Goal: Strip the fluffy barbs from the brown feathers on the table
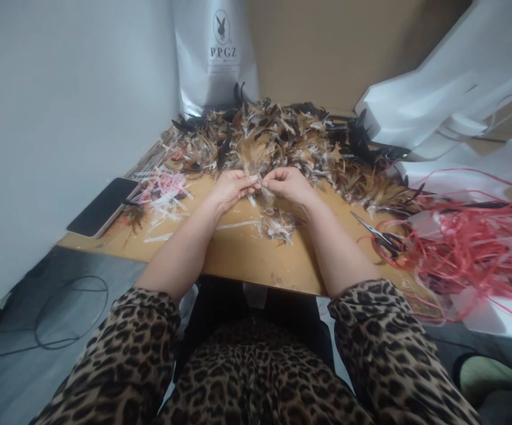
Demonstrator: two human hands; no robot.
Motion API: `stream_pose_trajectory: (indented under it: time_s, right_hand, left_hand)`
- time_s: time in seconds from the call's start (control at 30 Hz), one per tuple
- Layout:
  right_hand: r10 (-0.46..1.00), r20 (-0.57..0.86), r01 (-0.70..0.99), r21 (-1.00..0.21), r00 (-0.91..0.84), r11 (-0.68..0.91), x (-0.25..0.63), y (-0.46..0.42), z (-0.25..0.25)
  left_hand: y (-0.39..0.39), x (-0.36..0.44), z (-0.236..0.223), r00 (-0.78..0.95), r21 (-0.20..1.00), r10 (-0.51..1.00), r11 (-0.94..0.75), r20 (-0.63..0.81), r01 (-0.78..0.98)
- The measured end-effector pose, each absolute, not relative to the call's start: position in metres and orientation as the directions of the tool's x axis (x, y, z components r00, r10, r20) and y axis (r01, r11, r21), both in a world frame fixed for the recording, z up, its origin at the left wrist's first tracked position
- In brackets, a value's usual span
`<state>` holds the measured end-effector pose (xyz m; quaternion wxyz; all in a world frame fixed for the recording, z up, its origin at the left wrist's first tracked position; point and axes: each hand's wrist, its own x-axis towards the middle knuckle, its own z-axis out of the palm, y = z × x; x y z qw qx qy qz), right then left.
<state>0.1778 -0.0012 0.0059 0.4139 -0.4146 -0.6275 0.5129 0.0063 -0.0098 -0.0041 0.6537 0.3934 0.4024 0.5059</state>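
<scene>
My left hand (232,188) and my right hand (288,182) meet at the middle of a wooden table (247,260), fingertips pinched together on a small bunch of feathers (260,190). Both hands are closed in a pinch. Just behind them lies a big heap of brown, black and white feathers (282,141). A smaller tuft of feathers (278,225) rests on the table under my right wrist.
Scissors (382,235) lie right of my right arm, beside a tangle of red string (468,248). A phone (103,206) sits at the table's left corner near white and pink strips (163,190). A silver bag (216,53) stands behind; white bags (450,88) at right.
</scene>
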Motion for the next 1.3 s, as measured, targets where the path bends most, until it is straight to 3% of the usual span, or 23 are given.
stream_pose_trajectory:
  time_s: [0.13, 0.33, 0.53, 0.73, 1.07, 1.3]
  right_hand:
    - [0.973, 0.070, 0.028, -0.997, -0.222, 0.078, 0.175, 0.003, 0.004]
    - [0.998, -0.064, -0.209, -0.976, -0.022, -0.067, 0.166, 0.007, 0.001]
    - [0.995, -0.037, -0.258, -0.964, -0.093, -0.060, 0.145, -0.003, -0.003]
    - [0.997, 0.073, -0.251, -0.966, -0.011, 0.068, 0.141, -0.004, -0.003]
    - [0.983, 0.120, -0.170, -0.981, -0.137, 0.096, 0.166, 0.007, 0.000]
    - [0.978, 0.125, -0.121, -0.987, -0.165, 0.105, 0.162, 0.005, 0.000]
  left_hand:
    - [-0.008, 0.008, -0.004, 0.082, 0.903, 0.991, 0.126, -0.102, -0.411]
    - [-0.002, 0.006, -0.003, -0.089, 0.818, 0.993, 0.012, -0.078, -0.576]
    - [-0.002, 0.007, -0.002, -0.054, 0.717, 0.991, 0.052, -0.124, -0.695]
    - [-0.007, 0.012, -0.006, 0.076, 0.781, 0.988, 0.150, -0.131, -0.607]
    - [-0.011, 0.008, -0.008, 0.237, 0.875, 0.957, 0.253, -0.165, -0.413]
    - [-0.011, 0.010, -0.009, 0.244, 0.913, 0.955, 0.242, -0.166, -0.329]
